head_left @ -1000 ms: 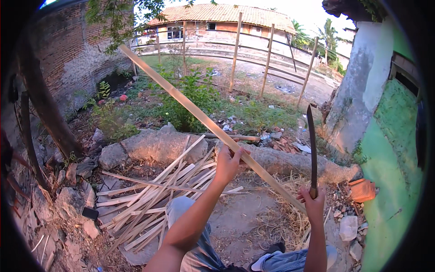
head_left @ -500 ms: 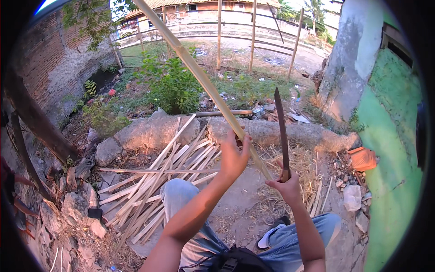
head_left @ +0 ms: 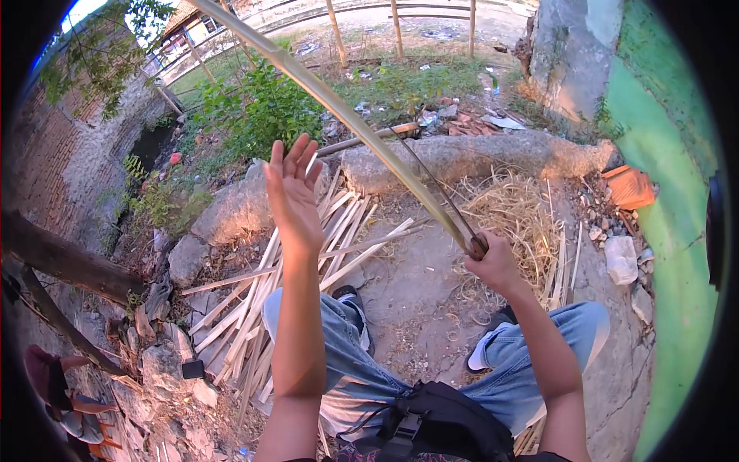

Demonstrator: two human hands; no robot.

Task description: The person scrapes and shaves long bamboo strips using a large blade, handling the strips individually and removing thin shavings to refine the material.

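My right hand (head_left: 496,266) is closed around the handle of a long machete (head_left: 433,179). Its dark, narrow blade points forward and up to the left. The lower end of a long pale bamboo pole (head_left: 358,127) meets the same hand, beside the blade. From there the pole slants up past the top edge of the view, so its far end is out of sight. My left hand (head_left: 295,196) is off the pole, palm up with fingers apart, and holds nothing. Below it lies a loose pile of split bamboo strips (head_left: 258,296) beside my left knee.
Curly shavings (head_left: 512,212) are heaped beyond my right hand. A low, rough stone ledge (head_left: 462,160) crosses in front. A green wall (head_left: 670,192) stands at the right, with an orange piece (head_left: 630,188) at its foot. Another person (head_left: 58,385) is at the far left edge.
My left hand has let go of the bamboo pole and moved left, opening. The machete has tilted left, alongside the pole. The view has shifted down.
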